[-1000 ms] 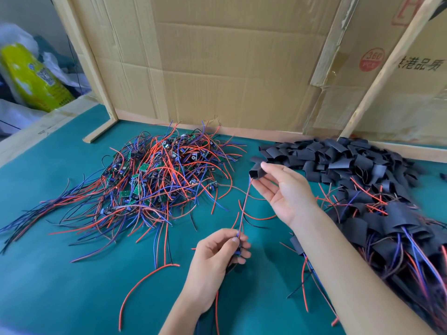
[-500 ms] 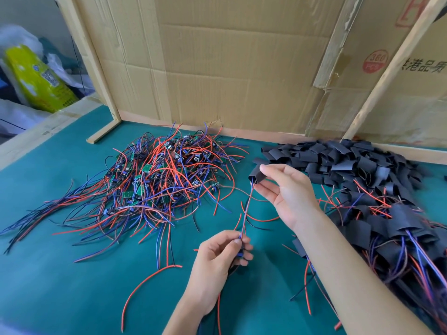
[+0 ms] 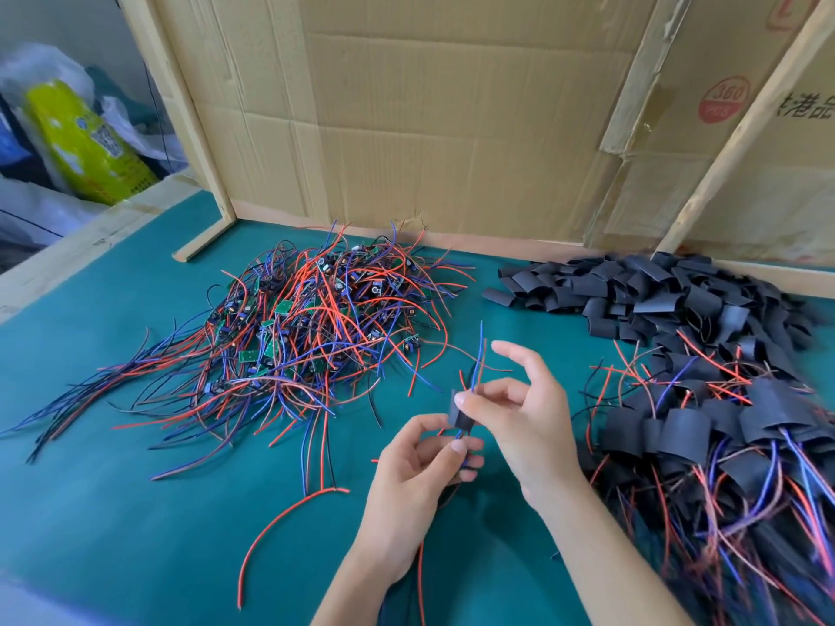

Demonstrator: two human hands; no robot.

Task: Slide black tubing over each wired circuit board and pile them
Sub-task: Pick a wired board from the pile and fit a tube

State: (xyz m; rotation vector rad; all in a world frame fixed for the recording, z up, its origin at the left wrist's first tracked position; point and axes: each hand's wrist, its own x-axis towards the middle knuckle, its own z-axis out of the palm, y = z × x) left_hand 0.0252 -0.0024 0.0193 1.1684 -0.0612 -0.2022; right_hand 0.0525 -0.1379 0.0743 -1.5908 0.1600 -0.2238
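Observation:
My right hand [image 3: 519, 417] pinches a short piece of black tubing [image 3: 462, 417] between thumb and finger, its other fingers spread. Blue and red wires [image 3: 478, 354] stick up out of the tubing's top. Just below, my left hand [image 3: 415, 467] grips the wired circuit board, which its fingers mostly hide. Both hands meet over the green mat [image 3: 135, 512] at centre. A tangle of bare wired boards [image 3: 311, 327] lies at the back left. Loose black tubing pieces [image 3: 632, 286] are heaped at the back right. Sleeved boards [image 3: 723, 440] are piled at the right.
A cardboard wall [image 3: 429, 119] with wooden battens closes off the back of the mat. A single red wire [image 3: 280, 521] lies loose near the front. A yellow packet [image 3: 86, 142] and plastic bags sit beyond the table's left edge.
My right hand has slid the tubing down along the wires to just above my left hand. The wire tips now poke out of the tubing's top.

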